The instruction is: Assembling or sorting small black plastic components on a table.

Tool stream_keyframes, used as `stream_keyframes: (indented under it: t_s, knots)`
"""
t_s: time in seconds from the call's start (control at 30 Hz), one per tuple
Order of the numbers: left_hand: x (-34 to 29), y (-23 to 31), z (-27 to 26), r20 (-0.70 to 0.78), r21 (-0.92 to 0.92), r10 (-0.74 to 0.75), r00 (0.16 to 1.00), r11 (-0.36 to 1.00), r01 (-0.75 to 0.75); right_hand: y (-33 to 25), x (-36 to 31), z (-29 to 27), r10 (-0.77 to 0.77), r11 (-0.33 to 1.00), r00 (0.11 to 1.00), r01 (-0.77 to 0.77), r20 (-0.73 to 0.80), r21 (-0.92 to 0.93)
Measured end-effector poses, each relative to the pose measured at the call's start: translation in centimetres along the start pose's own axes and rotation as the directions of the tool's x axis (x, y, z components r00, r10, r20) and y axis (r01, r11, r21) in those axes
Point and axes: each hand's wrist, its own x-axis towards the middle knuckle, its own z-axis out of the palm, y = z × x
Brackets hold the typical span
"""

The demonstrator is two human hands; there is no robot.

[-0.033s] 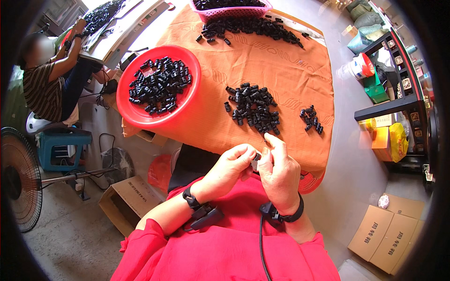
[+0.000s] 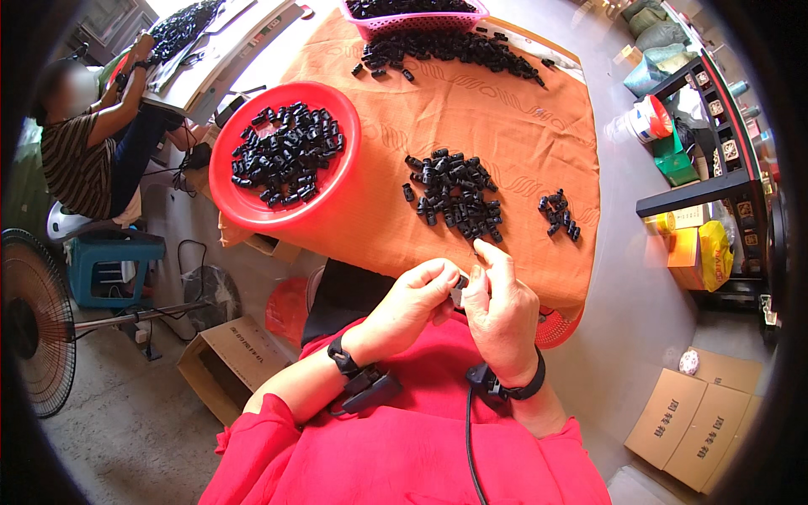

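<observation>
In the head view, looking down, can see the left hand [image 2: 412, 296] and the right hand [image 2: 505, 313] close together at the near edge of the orange table [image 2: 526, 156], in front of the red shirt [image 2: 404, 429]. Left thumb and finger pressed together on a small black part [image 2: 462, 282], right at the tips. Right thumb just beside that part, pointer finger sticking out straight toward the far edge; cannot tell if the right fingers pinch it too. Straight past that pointer finger, a bit to the left, the pile of black parts [image 2: 454, 195], nearer to the right hand than to the left. Long way of the pile slanting from the far left to the near right, with the near end just beside the fingertip; cannot tell if touching. Over by the right edge of the table, a little bunch of black parts [image 2: 559, 215]. By the left edge, a red bowl [image 2: 220, 172] with more in it. At the far edge, a pink basket [image 2: 421, 27]. Most of the held part hidden by fingers, so too hard to tell which way its long side points. Curled fingers under both hands hidden too.
</observation>
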Motion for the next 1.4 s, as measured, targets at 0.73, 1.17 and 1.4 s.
stream_keyframes:
  t_s: [0.73, 1.17, 1.4]
  knots:
    - [0.2, -0.1, 0.4, -0.022, 0.038, 0.011, 1.0, 0.999, -0.01, 1.4, 0.6, 0.0, 0.082, 0.995, 0.992, -0.076, -0.096, 0.063]
    - [0.4, -0.3, 0.3, 0.001, -0.061, 0.012, 1.0, 0.998, -0.011, 0.6, 0.3, 0.0, 0.014, 1.0, 1.0, -0.014, -0.009, 0.019]
    - [0.4, -0.4, 0.2, -0.004, -0.068, 0.017, 1.0, 0.998, -0.017, 0.6, 0.3, 0.0, 0.03, 0.999, 1.0, -0.03, 0.0, 0.037]
